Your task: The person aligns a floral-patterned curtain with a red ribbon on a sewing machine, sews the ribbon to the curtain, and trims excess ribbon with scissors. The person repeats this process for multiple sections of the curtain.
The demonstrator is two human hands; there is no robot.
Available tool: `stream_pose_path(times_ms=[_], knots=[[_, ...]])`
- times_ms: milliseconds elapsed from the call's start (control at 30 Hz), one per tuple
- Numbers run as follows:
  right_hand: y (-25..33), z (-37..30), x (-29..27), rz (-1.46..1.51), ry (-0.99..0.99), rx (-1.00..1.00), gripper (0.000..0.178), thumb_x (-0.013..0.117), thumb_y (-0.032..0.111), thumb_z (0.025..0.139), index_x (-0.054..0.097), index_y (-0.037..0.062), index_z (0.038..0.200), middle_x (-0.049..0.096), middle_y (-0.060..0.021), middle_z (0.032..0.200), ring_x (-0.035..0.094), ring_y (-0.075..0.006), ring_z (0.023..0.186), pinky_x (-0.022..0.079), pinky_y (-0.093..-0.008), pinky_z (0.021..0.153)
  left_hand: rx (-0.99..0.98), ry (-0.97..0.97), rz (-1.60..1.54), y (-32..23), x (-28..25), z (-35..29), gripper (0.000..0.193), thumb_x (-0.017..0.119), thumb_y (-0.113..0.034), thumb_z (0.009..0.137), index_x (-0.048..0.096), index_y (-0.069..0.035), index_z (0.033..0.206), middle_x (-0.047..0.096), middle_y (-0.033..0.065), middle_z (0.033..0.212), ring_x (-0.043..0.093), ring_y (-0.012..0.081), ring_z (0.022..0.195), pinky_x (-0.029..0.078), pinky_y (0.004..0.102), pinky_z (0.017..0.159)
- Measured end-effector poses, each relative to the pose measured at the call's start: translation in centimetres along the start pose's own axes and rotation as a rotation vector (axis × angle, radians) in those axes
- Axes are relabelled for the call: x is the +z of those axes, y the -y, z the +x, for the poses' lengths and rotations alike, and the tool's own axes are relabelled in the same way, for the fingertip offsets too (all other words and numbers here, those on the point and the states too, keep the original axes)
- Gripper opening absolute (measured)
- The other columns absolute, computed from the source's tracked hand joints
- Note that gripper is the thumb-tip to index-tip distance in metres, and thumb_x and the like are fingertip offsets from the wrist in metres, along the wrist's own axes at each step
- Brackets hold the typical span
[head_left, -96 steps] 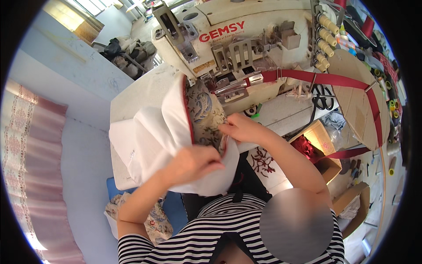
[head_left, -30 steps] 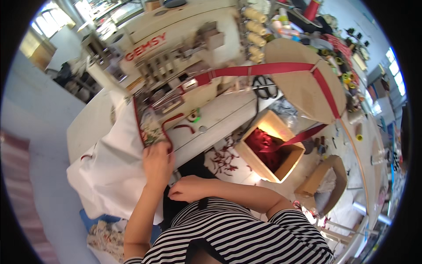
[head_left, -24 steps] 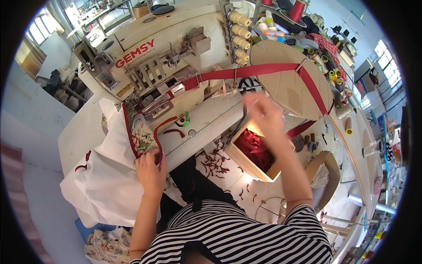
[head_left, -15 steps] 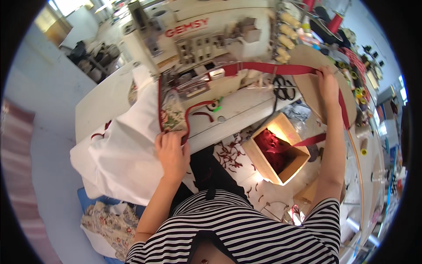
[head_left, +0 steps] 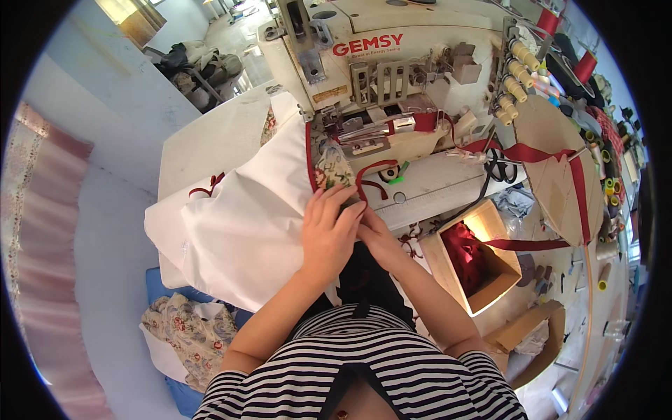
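Note:
A white cloth [head_left: 245, 217] with a floral inner side and dark red binding along its edge lies under the head of an industrial sewing machine [head_left: 434, 91]. My left hand [head_left: 327, 227] grips the cloth's bound edge near the table's front, fingers curled over it. Close beside it, my right hand [head_left: 381, 243] pinches the same edge; its fingertips are partly hidden. Just beyond my hands, the floral face [head_left: 334, 170] shows, and a loose tail of binding [head_left: 371, 187] curls on the table. Dark red tape [head_left: 528, 150] feeds into the machine from the right.
An open wooden box [head_left: 505, 264] holds a heap of red tape below the table's right side. Cream thread guides [head_left: 514, 87] and red thread spools [head_left: 586, 66] stand at the right. Black scissors [head_left: 500, 168] hang near the table edge. Floral cloth [head_left: 189, 336] lies on something blue at lower left.
My right hand has let go of the red tape at the far right and come to the cloth's edge beside my left hand. The tape now hangs slacker, and the view has shifted.

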State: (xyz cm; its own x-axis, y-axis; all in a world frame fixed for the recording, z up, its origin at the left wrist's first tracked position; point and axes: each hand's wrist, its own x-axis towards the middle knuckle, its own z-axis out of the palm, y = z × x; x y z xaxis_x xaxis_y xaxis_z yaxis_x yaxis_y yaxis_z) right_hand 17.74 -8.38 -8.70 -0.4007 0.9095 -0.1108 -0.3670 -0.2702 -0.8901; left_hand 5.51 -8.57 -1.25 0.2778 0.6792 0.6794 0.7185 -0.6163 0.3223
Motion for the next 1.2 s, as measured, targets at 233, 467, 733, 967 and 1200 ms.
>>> stream_pose_path(times_ms=[233, 467, 733, 967, 1200], knots=[[-0.6, 0.2, 2.7, 0.180, 0.070, -0.010, 0.038, 0.042, 0.015, 0.096, 0.038, 0.0033, 0.132, 0.043, -0.0056, 0.130, 0.042, -0.0152, 0.118, 0.036, -0.0293, 0.098, 0.011, 0.079, 0.032, 0.3, 0.6, 0.2, 0.021, 0.063, -0.004, 0.074, 0.060, -0.006, 0.095, 0.058, 0.0088, 0.109, 0.055, 0.0277, 0.101, 0.041, 0.0451, 0.094], [-0.6, 0.8, 2.9, 0.207, 0.087, 0.013, 0.036, 0.043, 0.012, 0.095, 0.040, 0.0036, 0.131, 0.046, -0.0054, 0.127, 0.044, -0.0139, 0.115, 0.037, -0.0282, 0.096, 0.056, 0.071, 0.082, 1.1, 0.8, 1.2, 0.024, 0.057, -0.004, 0.070, 0.057, -0.006, 0.093, 0.056, 0.0108, 0.108, 0.054, 0.0269, 0.104, 0.040, 0.0467, 0.097], [0.2, 1.7, 4.1, -0.031, 0.110, -0.024, 0.039, 0.039, 0.010, 0.097, 0.033, 0.0003, 0.135, 0.045, -0.0079, 0.128, 0.042, -0.0146, 0.116, 0.035, -0.0287, 0.098, 0.111, 0.102, 0.116, 3.4, 0.3, 2.9, 0.020, 0.058, -0.003, 0.071, 0.057, -0.006, 0.091, 0.056, 0.0094, 0.106, 0.054, 0.0276, 0.102, 0.040, 0.0465, 0.099], [-0.7, 1.9, 4.2, -0.101, 0.136, -0.142, 0.039, 0.039, 0.011, 0.098, 0.032, 0.0015, 0.136, 0.044, -0.0073, 0.127, 0.046, -0.0139, 0.112, 0.039, -0.0298, 0.097, 0.093, 0.115, 0.035, 4.8, 0.0, 3.8, 0.017, 0.061, 0.001, 0.074, 0.059, -0.006, 0.089, 0.057, 0.0075, 0.105, 0.055, 0.0299, 0.097, 0.044, 0.0427, 0.094], [-0.5, 1.7, 4.3, -0.133, 0.159, -0.157, 0.042, 0.037, 0.008, 0.098, 0.029, 0.0020, 0.138, 0.041, -0.0075, 0.129, 0.043, -0.0138, 0.115, 0.038, -0.0297, 0.098, 0.102, 0.132, -0.048, 5.4, -0.4, 4.5, 0.016, 0.059, 0.001, 0.073, 0.057, -0.004, 0.088, 0.056, 0.0091, 0.100, 0.055, 0.0300, 0.095, 0.046, 0.0405, 0.093]])
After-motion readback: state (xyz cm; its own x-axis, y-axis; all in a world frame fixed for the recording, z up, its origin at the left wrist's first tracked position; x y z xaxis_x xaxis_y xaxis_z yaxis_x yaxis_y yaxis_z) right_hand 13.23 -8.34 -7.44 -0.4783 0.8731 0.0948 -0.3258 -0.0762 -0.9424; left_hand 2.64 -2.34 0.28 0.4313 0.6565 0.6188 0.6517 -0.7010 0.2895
